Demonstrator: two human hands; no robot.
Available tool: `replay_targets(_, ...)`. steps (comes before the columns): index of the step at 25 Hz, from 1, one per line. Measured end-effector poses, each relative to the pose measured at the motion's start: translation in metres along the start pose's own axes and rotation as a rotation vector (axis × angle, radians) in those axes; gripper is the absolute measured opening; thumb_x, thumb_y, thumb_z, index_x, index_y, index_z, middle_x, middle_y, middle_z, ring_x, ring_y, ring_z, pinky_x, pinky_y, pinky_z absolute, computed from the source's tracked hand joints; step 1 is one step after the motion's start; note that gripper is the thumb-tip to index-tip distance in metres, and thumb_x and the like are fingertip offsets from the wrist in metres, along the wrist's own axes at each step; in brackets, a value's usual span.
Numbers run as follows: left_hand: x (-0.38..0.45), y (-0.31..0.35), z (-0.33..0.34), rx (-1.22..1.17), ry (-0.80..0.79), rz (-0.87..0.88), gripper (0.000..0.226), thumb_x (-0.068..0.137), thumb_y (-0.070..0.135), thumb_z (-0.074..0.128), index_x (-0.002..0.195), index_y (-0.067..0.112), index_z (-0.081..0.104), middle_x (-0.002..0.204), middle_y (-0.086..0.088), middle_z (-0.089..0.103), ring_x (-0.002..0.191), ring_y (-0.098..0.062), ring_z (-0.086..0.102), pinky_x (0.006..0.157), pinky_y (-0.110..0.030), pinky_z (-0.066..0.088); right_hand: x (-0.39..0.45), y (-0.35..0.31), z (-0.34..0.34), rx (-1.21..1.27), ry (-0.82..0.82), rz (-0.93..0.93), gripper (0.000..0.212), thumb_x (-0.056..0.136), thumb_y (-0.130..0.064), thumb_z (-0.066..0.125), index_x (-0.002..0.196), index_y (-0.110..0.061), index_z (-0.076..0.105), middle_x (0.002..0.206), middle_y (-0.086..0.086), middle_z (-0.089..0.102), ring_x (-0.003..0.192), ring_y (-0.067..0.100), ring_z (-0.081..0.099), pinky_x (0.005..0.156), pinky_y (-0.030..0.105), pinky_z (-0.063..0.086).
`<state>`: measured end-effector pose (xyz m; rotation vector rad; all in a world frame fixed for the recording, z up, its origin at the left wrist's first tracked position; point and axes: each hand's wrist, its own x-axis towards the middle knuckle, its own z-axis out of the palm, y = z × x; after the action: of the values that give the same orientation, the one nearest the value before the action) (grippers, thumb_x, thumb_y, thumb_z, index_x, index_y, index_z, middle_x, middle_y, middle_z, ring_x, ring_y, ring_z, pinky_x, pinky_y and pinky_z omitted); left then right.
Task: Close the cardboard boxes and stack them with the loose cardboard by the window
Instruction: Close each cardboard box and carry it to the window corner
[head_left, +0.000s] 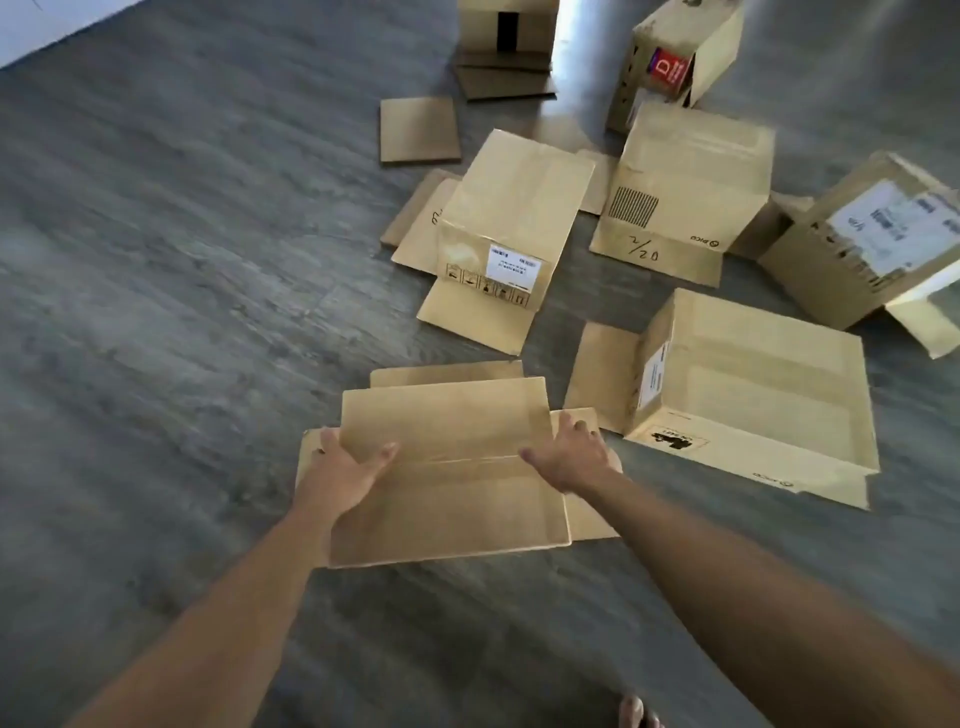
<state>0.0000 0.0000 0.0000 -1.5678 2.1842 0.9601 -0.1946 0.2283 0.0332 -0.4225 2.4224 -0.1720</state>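
Note:
An open cardboard box (447, 509) lies on the floor right in front of me, its flaps spread. My left hand (345, 467) grips the left edge of its far flap (447, 415), thumb on top. My right hand (566, 452) holds the flap's right edge, fingers curled over it. Several more cardboard boxes lie beyond with flaps splayed: one with a white label (514, 223), one marked "2/20" (680, 182), and a wide one (753, 379) at the right.
A loose cardboard sheet (420, 130) lies flat on the grey wood floor (182, 260). Flat cardboard pieces (506, 78) sit under a box at the top. Further boxes stand at the far right (872, 234) and top right (675, 57). My bare foot (636, 712) shows at the bottom.

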Motion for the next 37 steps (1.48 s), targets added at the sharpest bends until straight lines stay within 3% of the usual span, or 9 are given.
replay_targets(7, 0.038, -0.021, 0.029, -0.366, 0.054, -0.032, 0.138, 0.031, 0.100, 0.066, 0.140, 0.018, 0.040, 0.129, -0.006, 0.055, 0.113, -0.029, 0.056, 0.099, -0.048, 0.048, 0.046, 0.010, 0.051, 0.418, 0.091, -0.009, 0.109, 0.058, -0.098, 0.047, 0.136, -0.021, 0.043, 0.127, 0.008, 0.063, 0.113, 0.031, 0.061, 0.091, 0.045, 0.052)
replay_targets(10, 0.024, -0.013, 0.025, -0.422, 0.126, -0.010, 0.131, 0.031, 0.098, 0.067, 0.134, 0.019, 0.049, 0.122, -0.005, 0.059, 0.098, -0.024, 0.054, 0.088, -0.043, 0.047, 0.041, 0.010, 0.051, 0.422, 0.124, -0.009, 0.111, 0.061, -0.098, 0.045, 0.141, -0.022, 0.040, 0.129, 0.009, 0.062, 0.115, 0.033, 0.061, 0.093, 0.046, 0.051)
replay_targets(15, 0.000, 0.013, -0.008, -0.432, 0.237, 0.105, 0.119, 0.044, 0.094, 0.068, 0.135, 0.020, 0.051, 0.125, -0.002, 0.061, 0.114, -0.027, 0.059, 0.094, -0.043, 0.048, 0.026, 0.002, 0.033, 0.554, 0.272, -0.087, 0.115, 0.061, -0.094, 0.046, 0.147, -0.018, 0.035, 0.136, 0.013, 0.057, 0.124, 0.035, 0.054, 0.100, 0.046, 0.047)
replay_targets(18, -0.008, 0.032, -0.036, -0.445, 0.373, 0.173, 0.113, 0.040, 0.097, 0.064, 0.116, 0.014, 0.064, 0.105, -0.001, 0.067, 0.091, -0.021, 0.061, 0.077, -0.035, 0.050, 0.017, -0.011, 0.008, 0.593, 0.426, -0.183, 0.112, 0.062, -0.094, 0.047, 0.145, -0.020, 0.036, 0.134, 0.012, 0.059, 0.121, 0.036, 0.056, 0.098, 0.045, 0.047)
replay_targets(23, -0.010, 0.048, -0.057, -0.575, 0.558, 0.349, 0.095, 0.038, 0.100, 0.063, 0.092, 0.024, 0.073, 0.077, 0.013, 0.073, 0.075, -0.007, 0.069, 0.060, -0.026, 0.051, 0.011, -0.022, -0.036, 0.771, 0.622, -0.398, 0.100, 0.061, -0.088, 0.063, 0.143, -0.040, 0.033, 0.127, -0.003, 0.064, 0.116, 0.024, 0.060, 0.093, 0.037, 0.050)
replay_targets(26, -0.003, 0.046, -0.050, -0.679, 0.539, 0.415, 0.100, 0.036, 0.092, 0.073, 0.111, 0.026, 0.062, 0.092, 0.016, 0.070, 0.082, -0.002, 0.065, 0.066, -0.022, 0.048, 0.019, -0.020, -0.047, 0.879, 0.533, -0.486, 0.117, 0.050, -0.080, 0.081, 0.147, -0.049, 0.024, 0.115, -0.015, 0.063, 0.109, 0.011, 0.057, 0.087, 0.032, 0.052)
replay_targets(30, 0.009, 0.027, -0.027, -0.683, 0.463, 0.406, 0.093, 0.038, 0.070, 0.091, 0.112, 0.025, 0.059, 0.093, 0.020, 0.067, 0.088, -0.008, 0.067, 0.064, -0.017, 0.047, 0.035, -0.007, -0.035, 0.741, 0.452, -0.415, 0.120, 0.034, -0.076, 0.085, 0.139, -0.039, 0.037, 0.096, -0.031, 0.052, 0.100, 0.009, 0.053, 0.078, 0.030, 0.047)
replay_targets(33, 0.011, 0.015, 0.000, -0.594, 0.396, 0.376, 0.077, 0.042, 0.058, 0.096, 0.104, 0.033, 0.057, 0.096, 0.015, 0.069, 0.090, -0.013, 0.066, 0.071, -0.032, 0.051, 0.044, 0.009, -0.008, 0.705, 0.421, -0.310, 0.115, 0.035, -0.067, 0.090, 0.132, -0.031, 0.041, 0.097, -0.020, 0.054, 0.096, 0.014, 0.050, 0.076, 0.032, 0.046)
replay_targets(37, 0.010, -0.009, 0.039, -0.515, 0.334, 0.301, 0.078, 0.046, 0.045, 0.100, 0.109, 0.017, 0.064, 0.097, 0.003, 0.071, 0.094, -0.022, 0.068, 0.076, -0.039, 0.055, 0.043, 0.031, 0.045, 0.695, 0.433, -0.242, 0.104, 0.046, -0.048, 0.097, 0.130, -0.027, 0.038, 0.108, -0.008, 0.060, 0.102, 0.021, 0.055, 0.077, 0.038, 0.050)
